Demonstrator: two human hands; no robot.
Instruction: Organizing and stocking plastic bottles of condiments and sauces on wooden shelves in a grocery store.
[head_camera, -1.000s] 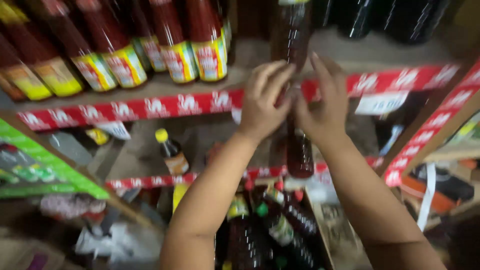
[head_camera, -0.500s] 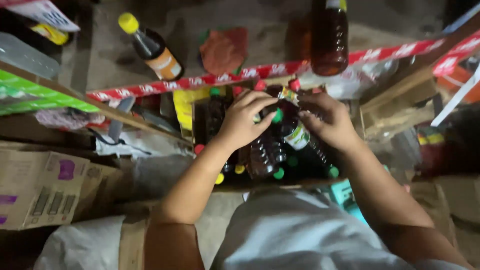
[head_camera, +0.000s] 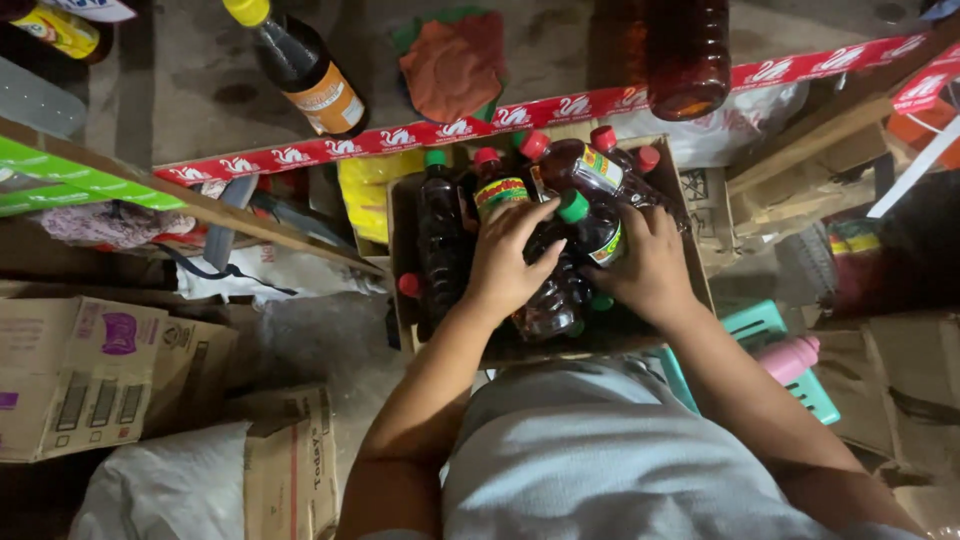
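Head view: looks down past the person's grey shirt into an open cardboard box (head_camera: 700, 235) packed with dark sauce bottles, set low in front of a shelf.
Change of aim: a second ago both hands were raised to the shelf, steadying a tall dark bottle there; half a second ago they had already dropped to the box, and now they are settled deeper among the bottles.
Tall shelf bottle (head_camera: 686, 55): stands alone on the shelf edge, well apart from both hands, so that placing looks finished.
Left hand (head_camera: 508, 262): palm down on the bottles in the middle of the box, fingers curled over the top of them, thumb stretched toward a green cap; whether it has closed around one bottle I cannot tell.
Right hand (head_camera: 652, 268): fingers wrapped against the side of the green-capped bottle (head_camera: 596, 230), which lies tilted on top of the others; the grip looks pressed on, though the underside is hidden.
Red-capped bottle (head_camera: 580, 165): lies slanted just beyond the fingers, touching the green-capped one.
Meaning: judged from the hands, another bottle is being picked out of the box.
Nearby: a yellow-capped bottle (head_camera: 300, 65) lies on the shelf, and an orange cloth (head_camera: 452, 68) beside it.
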